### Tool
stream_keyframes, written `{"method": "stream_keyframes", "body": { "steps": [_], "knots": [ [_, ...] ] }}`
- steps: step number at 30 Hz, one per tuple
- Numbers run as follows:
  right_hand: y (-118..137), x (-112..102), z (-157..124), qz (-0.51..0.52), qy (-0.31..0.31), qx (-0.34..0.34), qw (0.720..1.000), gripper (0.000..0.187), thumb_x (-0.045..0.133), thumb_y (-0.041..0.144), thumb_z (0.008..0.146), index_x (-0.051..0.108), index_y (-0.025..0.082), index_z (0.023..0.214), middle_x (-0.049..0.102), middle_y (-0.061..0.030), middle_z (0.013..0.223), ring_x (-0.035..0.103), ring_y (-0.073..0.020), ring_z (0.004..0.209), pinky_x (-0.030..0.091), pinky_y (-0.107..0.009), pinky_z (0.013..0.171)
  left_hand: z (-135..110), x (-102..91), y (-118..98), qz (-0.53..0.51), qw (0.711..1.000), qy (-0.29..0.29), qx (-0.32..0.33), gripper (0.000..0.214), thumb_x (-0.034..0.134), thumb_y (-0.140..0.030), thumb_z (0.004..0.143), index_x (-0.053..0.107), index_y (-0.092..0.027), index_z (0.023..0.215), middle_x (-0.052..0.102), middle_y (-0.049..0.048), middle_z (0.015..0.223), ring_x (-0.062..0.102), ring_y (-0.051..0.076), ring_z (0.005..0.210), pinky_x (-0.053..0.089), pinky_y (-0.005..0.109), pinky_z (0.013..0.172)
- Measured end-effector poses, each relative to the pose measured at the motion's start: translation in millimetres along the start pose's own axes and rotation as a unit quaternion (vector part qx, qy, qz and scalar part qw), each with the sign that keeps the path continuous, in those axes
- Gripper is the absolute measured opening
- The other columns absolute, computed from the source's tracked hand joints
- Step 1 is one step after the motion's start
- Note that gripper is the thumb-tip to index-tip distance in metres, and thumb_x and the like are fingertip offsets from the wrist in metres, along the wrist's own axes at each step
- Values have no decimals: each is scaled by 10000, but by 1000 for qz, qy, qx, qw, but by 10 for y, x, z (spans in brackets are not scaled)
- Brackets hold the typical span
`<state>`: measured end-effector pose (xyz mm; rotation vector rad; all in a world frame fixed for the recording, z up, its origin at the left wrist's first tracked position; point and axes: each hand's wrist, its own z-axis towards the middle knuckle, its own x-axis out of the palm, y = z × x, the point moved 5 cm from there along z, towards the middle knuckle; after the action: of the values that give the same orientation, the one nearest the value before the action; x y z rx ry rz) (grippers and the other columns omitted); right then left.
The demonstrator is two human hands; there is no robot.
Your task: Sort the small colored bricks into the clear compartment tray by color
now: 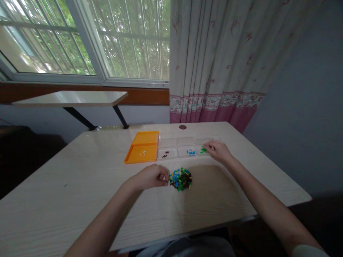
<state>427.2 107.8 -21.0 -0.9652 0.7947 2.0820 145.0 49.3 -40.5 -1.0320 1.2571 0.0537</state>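
Note:
A heap of tiny building bricks (181, 179), mixed green, blue, dark brown and yellow, lies on the table. At its left edge is my left hand (153, 176), its fingers closed in a pinch; whatever they hold is too small to make out. My right hand (218, 150) reaches over the right front compartment of a clear divided tray (167, 146). Its thumb and forefinger are pinched at a small green brick, just above other green bricks (203, 150). Blue bricks (191, 152) occupy the middle front compartment, and a few brown bricks (165, 154) the left one.
Left of the tray sits an orange open case (146, 138) with several white bricks (144, 153) in its front part. A raised shelf (72, 98) on black legs stands at the back left. The table's (88, 175) front edge runs close to my body.

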Motion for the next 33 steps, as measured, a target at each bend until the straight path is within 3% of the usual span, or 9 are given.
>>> {"method": "stream_keyframes", "body": {
  "steps": [4, 16, 19, 25, 28, 33],
  "knots": [
    [-113, 24, -5, -1, 5, 35, 999, 182, 513, 290, 820, 658, 188, 858, 634, -29, 759, 536, -127, 633, 405, -237, 608, -7, -17, 16, 18, 1000, 5, -4, 113, 581, -260, 696, 643, -167, 715, 532, -30, 607, 438, 78, 525, 302, 165, 495],
    [23, 61, -7, 2, -17, 42, 999, 205, 485, 271, 823, 657, 180, 887, 639, -37, 758, 555, -140, 660, 411, -246, 612, -6, -13, -26, 7, 1000, 4, -4, 113, 522, -169, 681, 633, -151, 666, 530, -22, 592, 421, 74, 524, 311, 159, 502],
    [255, 104, -8, 26, -21, 7, 999, 197, 483, 263, 825, 655, 186, 884, 644, -36, 758, 564, -130, 648, 419, -234, 608, 2, -51, -62, -32, 999, -32, -10, 119, 503, -148, 684, 622, -138, 686, 501, -26, 582, 391, 68, 519, 302, 158, 495],
    [1001, 278, -83, 86, 13, -90, 992, 173, 523, 278, 819, 645, 197, 911, 643, -22, 736, 581, -110, 633, 424, -203, 600, 86, -106, -127, -85, 978, -188, -35, 177, 509, -248, 755, 632, -124, 780, 353, -58, 507, 301, 61, 484, 244, 155, 447],
    [1203, 329, -126, 92, 37, -106, 989, 192, 554, 299, 807, 635, 196, 949, 651, -24, 765, 590, -117, 657, 430, -206, 613, 141, -28, -160, -88, 975, -203, -25, 160, 519, -238, 754, 631, -126, 771, 333, -67, 499, 295, 56, 473, 250, 155, 452],
    [1241, 365, -160, 91, 55, -122, 987, 192, 545, 321, 817, 633, 211, 947, 652, -14, 755, 595, -111, 663, 430, -196, 607, 172, 43, -157, -78, 975, -205, -33, 160, 510, -239, 767, 635, -142, 796, 333, -71, 492, 311, 58, 468, 248, 152, 448]
  ]
}}
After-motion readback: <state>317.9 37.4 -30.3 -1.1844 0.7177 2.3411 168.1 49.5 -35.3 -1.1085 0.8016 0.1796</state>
